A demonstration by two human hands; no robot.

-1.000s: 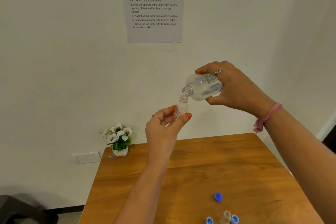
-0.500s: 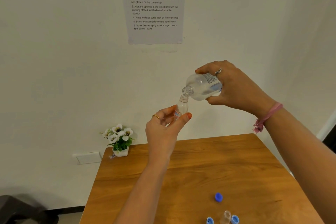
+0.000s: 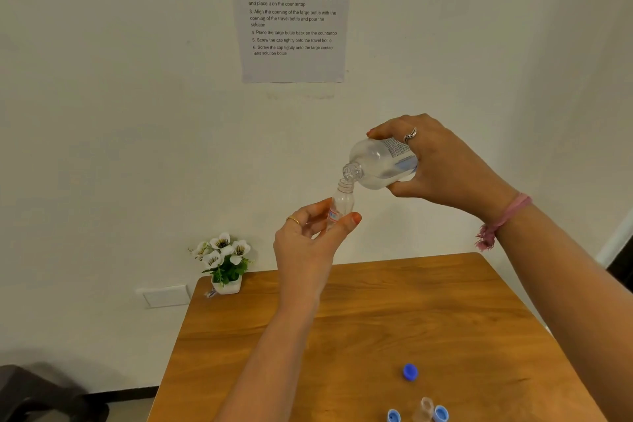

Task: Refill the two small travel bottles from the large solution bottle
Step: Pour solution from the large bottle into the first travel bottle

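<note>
My right hand [image 3: 442, 164] grips the large clear solution bottle [image 3: 378, 164], tipped on its side with its open neck pointing down-left. Its mouth sits just over the open top of a small clear travel bottle [image 3: 342, 200], which my left hand [image 3: 308, 240] pinches upright between thumb and fingers, raised above the table. A second small travel bottle [image 3: 424, 409] stands uncapped at the table's near edge. A dark blue cap [image 3: 410, 371] lies on the table, and two light blue caps [image 3: 394, 416] [image 3: 441, 413] flank the standing bottle.
A wooden table [image 3: 342, 353] stands against a white wall. A small white pot of white flowers [image 3: 224, 264] sits at its far left corner. An instruction sheet [image 3: 293, 10] hangs on the wall. A dark object [image 3: 41, 394] is at the lower left.
Both hands and both bottles hold nearly the same pose; the view has only shifted slightly.
</note>
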